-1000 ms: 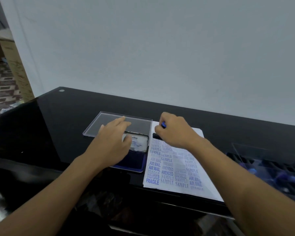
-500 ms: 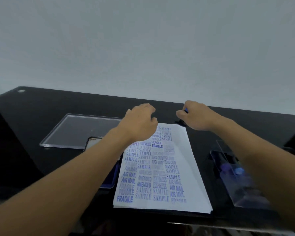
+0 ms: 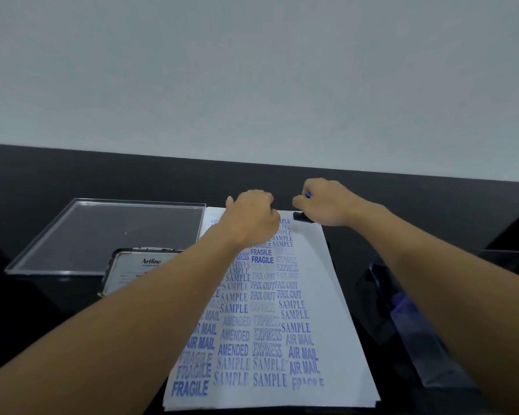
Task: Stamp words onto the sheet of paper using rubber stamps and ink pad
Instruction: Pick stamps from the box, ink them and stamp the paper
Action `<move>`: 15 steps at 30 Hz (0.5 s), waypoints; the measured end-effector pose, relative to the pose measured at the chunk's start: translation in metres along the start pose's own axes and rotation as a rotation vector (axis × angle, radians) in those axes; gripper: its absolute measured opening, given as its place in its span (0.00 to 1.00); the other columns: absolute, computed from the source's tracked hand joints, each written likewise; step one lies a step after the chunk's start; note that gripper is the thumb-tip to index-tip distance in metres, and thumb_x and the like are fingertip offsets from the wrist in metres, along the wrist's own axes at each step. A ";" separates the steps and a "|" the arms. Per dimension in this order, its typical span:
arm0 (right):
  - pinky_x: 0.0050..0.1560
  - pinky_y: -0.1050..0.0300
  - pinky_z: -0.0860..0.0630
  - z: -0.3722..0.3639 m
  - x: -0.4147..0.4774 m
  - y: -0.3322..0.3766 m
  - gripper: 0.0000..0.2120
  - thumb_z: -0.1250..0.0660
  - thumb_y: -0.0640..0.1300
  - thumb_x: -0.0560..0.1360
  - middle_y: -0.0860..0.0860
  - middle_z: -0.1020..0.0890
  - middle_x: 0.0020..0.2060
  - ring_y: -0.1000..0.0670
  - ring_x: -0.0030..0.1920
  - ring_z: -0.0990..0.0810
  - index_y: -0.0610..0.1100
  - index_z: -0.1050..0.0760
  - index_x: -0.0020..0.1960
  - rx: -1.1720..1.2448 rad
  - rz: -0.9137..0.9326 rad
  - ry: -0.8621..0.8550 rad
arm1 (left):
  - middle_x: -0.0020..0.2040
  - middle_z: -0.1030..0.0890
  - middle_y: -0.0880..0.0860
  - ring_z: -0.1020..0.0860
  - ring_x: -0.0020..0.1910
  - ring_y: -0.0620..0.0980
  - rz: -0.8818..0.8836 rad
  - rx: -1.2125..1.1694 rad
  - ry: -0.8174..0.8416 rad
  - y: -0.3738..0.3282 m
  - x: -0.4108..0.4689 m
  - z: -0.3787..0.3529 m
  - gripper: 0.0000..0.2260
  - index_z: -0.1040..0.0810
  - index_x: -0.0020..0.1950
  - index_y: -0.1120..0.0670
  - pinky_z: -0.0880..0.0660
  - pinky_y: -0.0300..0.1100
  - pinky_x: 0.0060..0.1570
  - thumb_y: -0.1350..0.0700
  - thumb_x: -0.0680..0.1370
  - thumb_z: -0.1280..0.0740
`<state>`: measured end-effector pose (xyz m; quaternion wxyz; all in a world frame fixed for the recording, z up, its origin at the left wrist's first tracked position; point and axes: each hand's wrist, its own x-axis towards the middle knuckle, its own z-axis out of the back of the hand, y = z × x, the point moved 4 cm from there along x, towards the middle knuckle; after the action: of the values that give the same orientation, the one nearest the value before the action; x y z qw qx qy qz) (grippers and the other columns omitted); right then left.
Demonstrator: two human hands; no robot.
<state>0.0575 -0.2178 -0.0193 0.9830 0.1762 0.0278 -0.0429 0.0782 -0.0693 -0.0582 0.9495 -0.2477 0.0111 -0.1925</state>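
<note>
Nearly done: gripping the stamp (image 3: 302, 217) in the right hand (image 3: 327, 205) at the crowded sheet's (image 3: 336, 295) far edge, resting the curled, empty left hand (image 3: 252, 217) just beside, ink pad (image 3: 132, 271) near that forearm.

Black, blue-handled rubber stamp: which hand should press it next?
Right. The right hand grips the black, blue-handled rubber stamp at the far edge of the white paper sheet; the left hand merely rests on it.

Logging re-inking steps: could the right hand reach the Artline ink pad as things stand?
Probably not cleanly: the left forearm crosses over the ink pad, between it and the right hand.
</note>
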 end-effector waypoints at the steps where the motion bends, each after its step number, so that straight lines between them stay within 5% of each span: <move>1: 0.39 0.54 0.30 -0.001 0.001 0.000 0.10 0.41 0.49 0.80 0.48 0.22 0.45 0.49 0.42 0.24 0.43 0.28 0.51 0.003 -0.003 0.004 | 0.64 0.24 0.54 0.27 0.63 0.54 -0.005 0.005 -0.005 0.000 0.002 -0.003 0.07 0.27 0.55 0.55 0.45 0.59 0.73 0.56 0.81 0.42; 5: 0.37 0.55 0.31 -0.003 0.002 -0.001 0.09 0.42 0.48 0.81 0.48 0.23 0.44 0.50 0.40 0.26 0.43 0.29 0.50 -0.002 0.001 0.007 | 0.66 0.25 0.52 0.29 0.66 0.53 -0.017 0.040 0.004 -0.002 0.004 -0.011 0.14 0.25 0.64 0.56 0.50 0.60 0.74 0.55 0.81 0.43; 15: 0.34 0.55 0.32 -0.006 0.007 0.002 0.09 0.41 0.47 0.81 0.49 0.24 0.40 0.51 0.37 0.27 0.46 0.32 0.43 -0.060 0.049 0.009 | 0.68 0.27 0.52 0.32 0.70 0.52 -0.024 0.092 0.014 -0.001 0.002 -0.019 0.16 0.26 0.66 0.56 0.53 0.64 0.74 0.55 0.82 0.45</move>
<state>0.0642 -0.2148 -0.0247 0.9885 0.1474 0.0294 -0.0169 0.0778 -0.0796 -0.0742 0.9575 -0.2023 0.0059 -0.2056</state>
